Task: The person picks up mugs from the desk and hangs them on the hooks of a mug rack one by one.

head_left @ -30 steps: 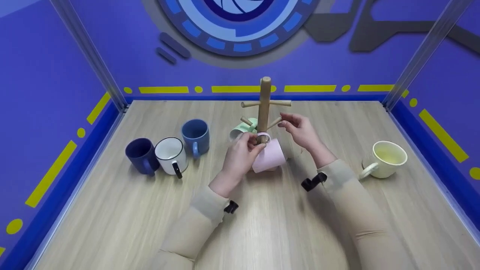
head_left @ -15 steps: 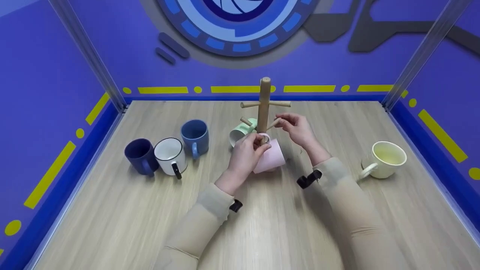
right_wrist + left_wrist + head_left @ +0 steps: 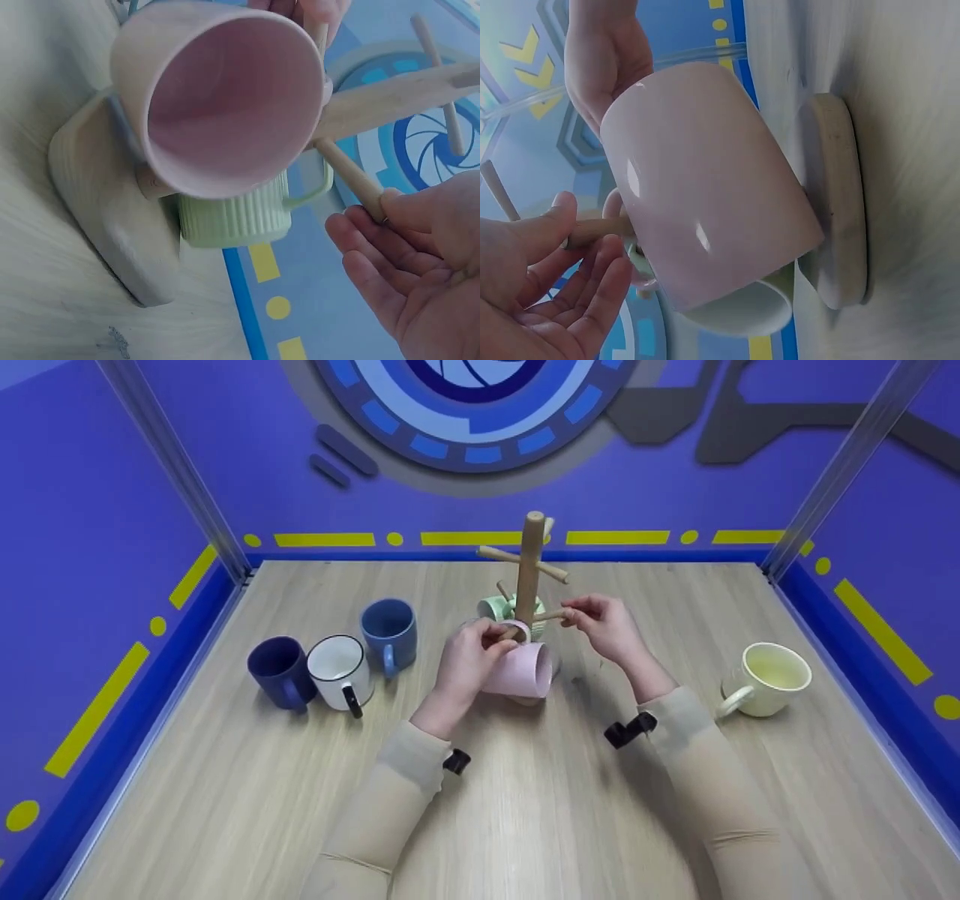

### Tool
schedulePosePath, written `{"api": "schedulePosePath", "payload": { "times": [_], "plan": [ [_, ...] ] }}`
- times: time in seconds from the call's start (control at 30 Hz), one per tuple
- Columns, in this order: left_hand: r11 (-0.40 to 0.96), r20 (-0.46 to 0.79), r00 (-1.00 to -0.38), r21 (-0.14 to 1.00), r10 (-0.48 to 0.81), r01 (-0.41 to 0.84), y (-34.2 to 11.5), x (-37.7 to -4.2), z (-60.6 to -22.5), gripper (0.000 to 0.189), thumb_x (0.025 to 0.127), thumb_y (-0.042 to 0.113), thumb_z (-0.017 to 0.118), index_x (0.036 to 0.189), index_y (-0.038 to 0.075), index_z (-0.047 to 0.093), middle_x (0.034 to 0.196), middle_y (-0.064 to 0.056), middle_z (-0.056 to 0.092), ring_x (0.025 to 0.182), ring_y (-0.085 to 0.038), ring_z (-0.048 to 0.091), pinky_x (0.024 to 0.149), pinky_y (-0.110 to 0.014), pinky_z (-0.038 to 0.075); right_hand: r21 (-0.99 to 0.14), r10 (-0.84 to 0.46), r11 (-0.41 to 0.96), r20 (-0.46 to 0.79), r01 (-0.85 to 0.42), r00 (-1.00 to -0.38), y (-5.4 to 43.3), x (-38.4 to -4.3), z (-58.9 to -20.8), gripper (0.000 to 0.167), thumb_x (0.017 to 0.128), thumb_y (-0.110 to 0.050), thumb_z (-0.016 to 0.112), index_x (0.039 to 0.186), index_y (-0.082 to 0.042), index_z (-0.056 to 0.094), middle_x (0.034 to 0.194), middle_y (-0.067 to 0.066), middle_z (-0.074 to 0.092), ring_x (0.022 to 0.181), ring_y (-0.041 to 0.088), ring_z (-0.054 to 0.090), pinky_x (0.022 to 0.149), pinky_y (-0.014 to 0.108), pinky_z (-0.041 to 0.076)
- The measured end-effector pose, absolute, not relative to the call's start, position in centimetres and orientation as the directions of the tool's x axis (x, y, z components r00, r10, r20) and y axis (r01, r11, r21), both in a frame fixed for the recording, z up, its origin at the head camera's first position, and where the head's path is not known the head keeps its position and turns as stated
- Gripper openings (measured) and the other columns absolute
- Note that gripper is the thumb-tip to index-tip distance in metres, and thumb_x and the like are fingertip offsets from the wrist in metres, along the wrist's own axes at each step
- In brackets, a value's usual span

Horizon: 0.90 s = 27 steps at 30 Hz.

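A wooden mug tree (image 3: 529, 585) stands mid-table. From a lower front peg a pink mug (image 3: 517, 671) hangs by its handle, tilted, its mouth facing right. My left hand (image 3: 466, 666) pinches that peg's end between thumb and fingers, as the left wrist view shows. On the other side, my right hand (image 3: 611, 636) pinches the tip of another lower peg (image 3: 352, 180), which carries no mug. Behind the post hangs a ribbed pale green mug (image 3: 236, 217), partly hidden by the pink one. The upper pegs (image 3: 499, 554) are bare.
At left on the table stand a navy mug (image 3: 281, 671), a white mug (image 3: 341, 671) with black rim and handle, and a blue mug (image 3: 390, 634). A pale yellow mug (image 3: 769, 679) stands at right. Blue panels (image 3: 675, 502) wall the table's back and sides.
The mug tree has turned clockwise as seen from above. The pink mug has swung left and the green mug right. Both hands keep near the pegs, my left shifting slightly left.
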State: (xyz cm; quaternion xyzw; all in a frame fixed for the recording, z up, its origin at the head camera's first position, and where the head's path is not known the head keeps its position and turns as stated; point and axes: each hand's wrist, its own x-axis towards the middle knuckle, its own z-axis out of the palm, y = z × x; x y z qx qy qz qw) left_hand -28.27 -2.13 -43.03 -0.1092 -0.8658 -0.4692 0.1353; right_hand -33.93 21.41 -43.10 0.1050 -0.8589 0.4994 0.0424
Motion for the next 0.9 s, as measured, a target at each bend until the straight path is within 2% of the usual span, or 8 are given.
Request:
{"api": "schedulePosePath", "payload": {
  "times": [0.23,0.43,0.53,0.7,0.9],
  "plan": [
    [0.559,0.356,-0.934,0.771,0.02,0.306,-3.0,-29.4,-43.0,0.019,0.087,0.014,0.081,0.098,-0.002,0.077,0.098,-0.016,0.076,0.096,-0.03,0.072,0.09,-0.043,0.058,-0.809,-0.141,0.525,0.224,-0.264,-0.964,21.3,-32.2,-43.0,0.022,0.102,-0.008,0.063,0.116,0.006,0.071,0.105,0.024,0.075,0.09,0.023,0.074,0.07,0.011,0.05],
    [0.56,0.357,-0.934,0.769,0.024,0.308,-3.2,-30.3,-42.7,0.017,0.088,0.008,0.079,0.102,-0.001,0.078,0.102,-0.017,0.076,0.1,-0.031,0.072,0.093,-0.043,0.058,-0.756,-0.14,0.574,0.287,-0.314,-0.948,20.8,-30.8,-43.0,0.018,0.099,-0.009,0.067,0.109,0.006,0.071,0.099,0.022,0.075,0.089,0.032,0.074,0.069,0.011,0.05],
    [0.573,0.363,-0.931,0.756,0.034,0.315,-3.2,-30.7,-42.6,0.016,0.089,0.006,0.077,0.104,0.0,0.079,0.105,-0.018,0.075,0.103,-0.032,0.07,0.094,-0.043,0.057,-0.736,-0.136,0.594,0.306,-0.325,-0.942,20.5,-30.1,-42.9,0.015,0.098,-0.009,0.068,0.105,0.005,0.071,0.097,0.02,0.075,0.088,0.031,0.073,0.072,0.018,0.056],
    [0.599,0.359,-0.932,0.737,0.046,0.313,-3.3,-31.4,-42.2,0.017,0.09,0.005,0.075,0.106,0.0,0.078,0.108,-0.017,0.073,0.107,-0.033,0.069,0.097,-0.044,0.055,-0.685,-0.141,0.631,0.36,-0.364,-0.922,19.8,-29.0,-42.8,0.013,0.097,-0.009,0.071,0.1,0.003,0.071,0.095,0.019,0.076,0.087,0.03,0.073,0.077,0.039,0.062],
    [0.626,0.339,-0.94,0.723,0.045,0.29,-3.3,-32.3,-41.7,0.019,0.091,0.004,0.074,0.109,0.0,0.078,0.113,-0.016,0.074,0.112,-0.032,0.069,0.102,-0.041,0.054,-0.636,-0.146,0.653,0.427,-0.411,-0.893,18.8,-28.1,-42.8,0.011,0.094,-0.008,0.074,0.095,0.002,0.072,0.092,0.017,0.077,0.084,0.029,0.075,0.076,0.044,0.063]
  ]
}}
